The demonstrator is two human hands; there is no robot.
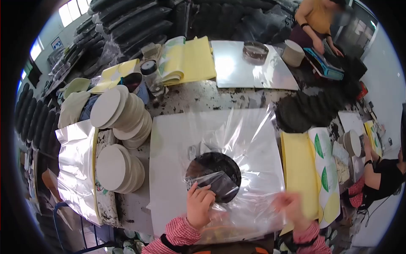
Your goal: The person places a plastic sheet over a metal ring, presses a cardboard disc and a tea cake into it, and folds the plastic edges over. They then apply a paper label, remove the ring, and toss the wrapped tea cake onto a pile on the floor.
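Note:
A round, flat, dark cake [207, 163] lies on a pale square board, under a wide sheet of clear plastic film [249, 148]. My left hand [201, 207] is at the cake's near edge, its bent fingers closed on the film where it folds over the cake. To the right, my right hand [292, 208] is at the film's near right side, its fingers smeared by motion. Creases and glare run through the film between the two hands. The board [167, 139] shows around the cake and below the film.
Stacks of white discs [112, 169] stand to the left. Yellow sheets [298, 169] and a green-printed label strip [325, 178] lie right. Dark round cakes [292, 114] pile behind them. A metal plate [232, 67] bears a ring [255, 51]. Two other people work at the right.

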